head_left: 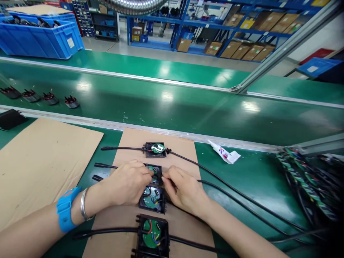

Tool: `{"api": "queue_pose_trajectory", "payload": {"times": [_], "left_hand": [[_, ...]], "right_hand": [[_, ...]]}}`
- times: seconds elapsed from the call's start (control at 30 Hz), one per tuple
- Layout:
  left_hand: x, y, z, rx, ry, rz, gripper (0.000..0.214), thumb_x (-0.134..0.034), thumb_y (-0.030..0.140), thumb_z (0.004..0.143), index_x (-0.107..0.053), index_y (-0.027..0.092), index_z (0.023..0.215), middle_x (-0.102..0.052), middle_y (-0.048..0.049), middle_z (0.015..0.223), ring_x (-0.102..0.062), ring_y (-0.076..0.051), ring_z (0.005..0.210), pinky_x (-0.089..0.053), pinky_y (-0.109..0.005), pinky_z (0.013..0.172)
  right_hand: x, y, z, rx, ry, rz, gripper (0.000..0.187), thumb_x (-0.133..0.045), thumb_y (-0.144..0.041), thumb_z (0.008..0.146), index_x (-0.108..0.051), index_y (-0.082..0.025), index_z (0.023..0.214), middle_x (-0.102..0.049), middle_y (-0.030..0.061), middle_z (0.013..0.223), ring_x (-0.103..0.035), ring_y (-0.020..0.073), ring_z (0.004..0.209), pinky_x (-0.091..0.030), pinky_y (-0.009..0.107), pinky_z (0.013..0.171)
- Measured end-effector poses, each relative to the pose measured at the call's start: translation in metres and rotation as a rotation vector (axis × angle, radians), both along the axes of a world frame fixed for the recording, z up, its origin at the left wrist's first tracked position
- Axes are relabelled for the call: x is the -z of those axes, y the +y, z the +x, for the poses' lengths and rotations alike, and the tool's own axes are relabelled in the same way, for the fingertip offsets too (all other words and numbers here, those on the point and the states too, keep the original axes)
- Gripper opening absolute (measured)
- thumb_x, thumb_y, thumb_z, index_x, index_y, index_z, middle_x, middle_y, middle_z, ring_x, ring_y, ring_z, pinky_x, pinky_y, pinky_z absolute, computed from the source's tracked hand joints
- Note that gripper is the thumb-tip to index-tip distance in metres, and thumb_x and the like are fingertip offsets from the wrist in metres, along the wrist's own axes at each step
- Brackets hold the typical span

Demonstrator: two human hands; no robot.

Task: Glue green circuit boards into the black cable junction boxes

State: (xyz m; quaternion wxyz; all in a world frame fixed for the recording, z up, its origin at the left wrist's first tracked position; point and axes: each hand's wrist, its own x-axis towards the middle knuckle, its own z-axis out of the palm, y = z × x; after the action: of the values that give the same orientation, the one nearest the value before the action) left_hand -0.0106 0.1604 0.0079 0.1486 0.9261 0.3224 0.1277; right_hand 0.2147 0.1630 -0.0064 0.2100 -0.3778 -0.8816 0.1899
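Note:
Several black junction boxes with round green circuit boards and black cables lie in a column on a cardboard sheet (pixel 177 143). My left hand (pixel 129 182) and my right hand (pixel 182 190) both pinch at the second box (pixel 155 171) from the far end, fingers closed on its board and edge. The far box (pixel 155 149) lies untouched above them. A third box (pixel 152 199) sits between my wrists, and the nearest box (pixel 152 234) lies at the bottom edge. My left wrist wears a blue band and a metal bangle.
A green conveyor belt (pixel 172 100) runs across beyond the bench, carrying several small dark parts (pixel 40 96) at left. A second cardboard sheet (pixel 40 161) lies at left, a white tube (pixel 224 153) at right, bundled green wires (pixel 306 182) far right, blue crates (pixel 40 36) behind.

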Motion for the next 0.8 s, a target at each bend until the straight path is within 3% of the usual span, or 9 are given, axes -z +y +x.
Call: {"api": "queue_pose_trajectory", "payload": {"times": [0.13, 0.3, 0.47, 0.63, 0.8], "left_hand": [[-0.003, -0.003, 0.000, -0.032, 0.082, -0.045, 0.020, -0.044, 0.012, 0.088, -0.063, 0.016, 0.092, -0.066, -0.0071, 0.086, -0.060, -0.021, 0.080, -0.049, -0.034, 0.075], [0.000, -0.006, 0.005, -0.043, 0.126, -0.031, 0.038, -0.045, 0.008, 0.084, -0.055, 0.018, 0.118, -0.063, -0.0059, 0.094, -0.057, -0.022, 0.085, -0.048, -0.036, 0.078], [0.005, -0.003, 0.013, -0.031, 0.193, 0.023, 0.028, -0.047, 0.004, 0.078, -0.062, 0.016, 0.098, -0.061, -0.0069, 0.094, -0.054, -0.023, 0.086, -0.046, -0.037, 0.074], [0.009, -0.003, 0.008, -0.044, 0.101, 0.004, 0.041, -0.042, 0.003, 0.081, -0.058, 0.017, 0.116, -0.063, -0.0071, 0.105, -0.057, -0.023, 0.094, -0.048, -0.037, 0.081], [0.013, -0.005, 0.006, -0.074, 0.100, 0.071, 0.048, -0.040, 0.002, 0.080, -0.053, 0.018, 0.124, -0.059, -0.0084, 0.121, -0.058, -0.023, 0.096, -0.049, -0.038, 0.083]], "right_hand": [[0.006, 0.005, 0.006, -0.008, -0.064, -0.058, 0.017, -0.038, -0.016, 0.091, -0.045, -0.019, 0.075, -0.051, 0.0013, 0.069, -0.048, 0.0137, 0.062, -0.037, 0.026, 0.058], [-0.008, 0.009, -0.001, -0.076, -0.307, -0.046, 0.017, -0.040, -0.009, 0.085, -0.050, -0.018, 0.076, -0.055, 0.0031, 0.073, -0.050, 0.0154, 0.064, -0.034, 0.028, 0.059], [-0.007, 0.005, -0.010, -0.078, -0.486, 0.141, 0.019, -0.044, -0.002, 0.078, -0.058, -0.016, 0.079, -0.059, 0.0067, 0.077, -0.051, 0.0189, 0.066, -0.028, 0.031, 0.054], [-0.002, 0.001, 0.003, -0.015, -0.328, 0.193, 0.020, -0.045, -0.012, 0.088, -0.063, -0.016, 0.079, -0.058, 0.0073, 0.081, -0.050, 0.0195, 0.075, -0.039, 0.032, 0.067], [0.004, 0.001, 0.011, 0.022, -0.121, 0.126, 0.024, -0.043, -0.019, 0.094, -0.066, -0.014, 0.100, -0.059, 0.0081, 0.085, -0.048, 0.0204, 0.084, -0.042, 0.033, 0.076]]}}
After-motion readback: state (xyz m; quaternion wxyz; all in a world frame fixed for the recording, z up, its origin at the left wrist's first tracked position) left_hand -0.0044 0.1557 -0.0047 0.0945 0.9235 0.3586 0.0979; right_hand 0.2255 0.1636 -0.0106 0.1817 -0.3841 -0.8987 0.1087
